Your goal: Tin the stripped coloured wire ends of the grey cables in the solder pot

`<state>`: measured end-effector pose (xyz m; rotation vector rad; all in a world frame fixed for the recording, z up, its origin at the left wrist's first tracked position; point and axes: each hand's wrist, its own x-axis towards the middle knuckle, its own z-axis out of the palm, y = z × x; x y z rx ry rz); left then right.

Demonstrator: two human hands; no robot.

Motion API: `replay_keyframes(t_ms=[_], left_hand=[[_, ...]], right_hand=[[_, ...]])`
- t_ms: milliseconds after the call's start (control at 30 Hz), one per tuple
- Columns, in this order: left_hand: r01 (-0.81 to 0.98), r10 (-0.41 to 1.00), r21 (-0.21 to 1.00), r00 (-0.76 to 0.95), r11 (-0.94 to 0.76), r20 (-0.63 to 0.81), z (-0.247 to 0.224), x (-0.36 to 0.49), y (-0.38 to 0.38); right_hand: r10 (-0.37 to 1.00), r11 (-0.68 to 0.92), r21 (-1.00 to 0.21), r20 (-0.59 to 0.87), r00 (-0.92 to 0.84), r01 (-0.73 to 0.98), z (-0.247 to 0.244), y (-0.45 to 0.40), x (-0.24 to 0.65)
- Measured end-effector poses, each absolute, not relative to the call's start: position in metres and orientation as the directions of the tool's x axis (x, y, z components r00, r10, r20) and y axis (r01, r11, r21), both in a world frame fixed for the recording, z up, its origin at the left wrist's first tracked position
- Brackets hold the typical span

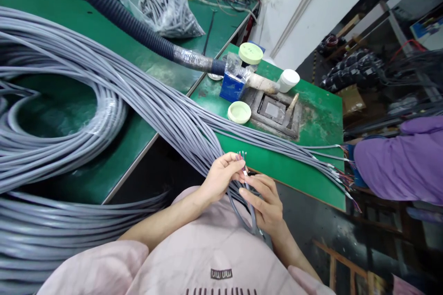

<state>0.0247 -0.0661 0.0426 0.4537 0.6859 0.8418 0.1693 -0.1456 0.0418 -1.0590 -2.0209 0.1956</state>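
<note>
Between my hands, close to my chest, is the end of a grey cable [246,185] with thin coloured wires [241,156] fanning upward. My left hand [223,176] pinches these wires between thumb and fingers. Just below, my right hand [265,200] has its fingers closed round the grey sheath, near a white band. The cable loops down below my hands. A thick bundle of grey cables [166,106] runs from the left across the bench, passing behind my left hand. Other cables [287,146] extend right, their stripped wire ends hanging past the table edge.
A soldering pot [275,109] sits on the green table [320,115] beneath a dark extraction hose [138,23]. Near it are a blue box [231,86], a pale lid [239,112] and a white jar [288,80]. A person in a purple sleeve [401,161] stands at right.
</note>
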Motion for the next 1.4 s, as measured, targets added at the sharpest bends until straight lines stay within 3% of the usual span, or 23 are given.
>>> replay_keyframes(t_ms=[100, 167, 233, 300, 367, 433, 567, 700, 967, 1400], left_hand=[[-0.507, 0.805, 0.635, 0.467, 0.583, -0.366, 0.041, 0.024, -0.065], [-0.491, 0.814, 0.662, 0.461, 0.567, -0.354, 0.039, 0.024, -0.064], [-0.47, 0.829, 0.7, 0.446, 0.538, -0.338, 0.038, 0.024, -0.065], [-0.444, 0.844, 0.741, 0.438, 0.503, -0.311, 0.039, 0.023, -0.065], [-0.421, 0.854, 0.775, 0.437, 0.471, -0.282, 0.04, 0.022, -0.066], [-0.416, 0.869, 0.794, 0.414, 0.444, -0.269, 0.042, 0.02, -0.066], [-0.441, 0.895, 0.792, 0.341, 0.422, -0.288, 0.043, 0.016, -0.065], [-0.464, 0.9, 0.779, 0.319, 0.422, -0.297, 0.043, 0.016, -0.064], [-0.464, 0.874, 0.75, 0.358, 0.472, -0.329, 0.045, 0.018, -0.065], [-0.408, 0.9, 0.827, 0.361, 0.387, -0.243, 0.042, 0.016, -0.067]], right_hand=[[0.783, 0.582, -0.567, 0.583, -0.216, 0.583, 0.041, -0.145, 0.169], [0.871, 0.425, -0.698, 0.489, -0.049, 0.577, 0.043, -0.143, 0.169], [0.961, 0.2, -0.843, 0.269, 0.07, 0.499, 0.048, -0.137, 0.167], [0.999, -0.006, -0.937, 0.011, 0.047, 0.349, 0.052, -0.129, 0.165], [0.986, -0.153, -0.969, -0.163, -0.035, 0.196, 0.053, -0.12, 0.161], [0.969, -0.238, -0.969, -0.242, -0.057, 0.071, 0.051, -0.113, 0.157], [0.962, -0.273, -0.954, -0.272, -0.028, -0.126, 0.04, -0.109, 0.148], [0.967, -0.25, -0.948, -0.256, 0.005, -0.197, 0.035, -0.111, 0.143], [0.973, -0.205, -0.966, -0.218, 0.074, -0.158, 0.041, -0.115, 0.143], [0.97, -0.192, -0.981, -0.183, 0.16, 0.041, 0.054, -0.101, 0.146]])
